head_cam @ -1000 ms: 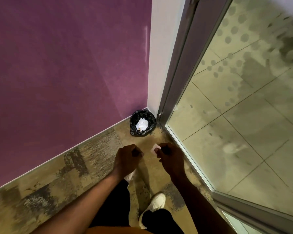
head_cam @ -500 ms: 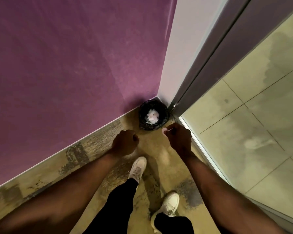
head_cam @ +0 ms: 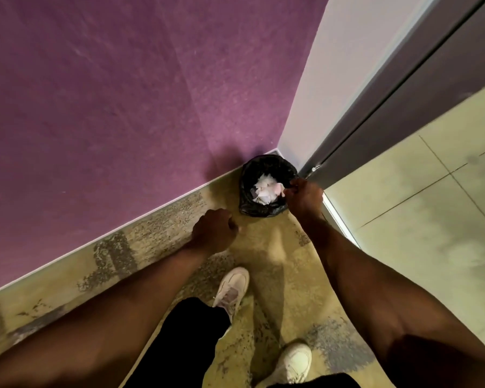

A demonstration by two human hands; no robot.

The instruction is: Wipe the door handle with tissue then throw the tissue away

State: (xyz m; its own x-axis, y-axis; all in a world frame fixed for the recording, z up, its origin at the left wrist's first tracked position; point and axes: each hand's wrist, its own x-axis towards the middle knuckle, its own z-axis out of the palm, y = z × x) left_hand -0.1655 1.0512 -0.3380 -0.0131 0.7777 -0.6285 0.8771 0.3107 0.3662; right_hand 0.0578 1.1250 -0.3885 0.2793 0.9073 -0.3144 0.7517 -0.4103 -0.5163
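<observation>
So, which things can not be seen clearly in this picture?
- Door handle: outside the head view, cut off by the edge.
- Tissue in the right hand: the fingers hide it, so I cannot tell if it is released.
- Left hand: curled shut, contents hidden.
- Bin: near rim partly covered by the right hand; white paper inside is blurred.

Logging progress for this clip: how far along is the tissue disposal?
Nearly finished. The right hand is at the rim of the small black-bagged bin, which holds crumpled white tissue. Whether it has released its piece is unclear. The left hand is fisted. No door handle shows.
</observation>
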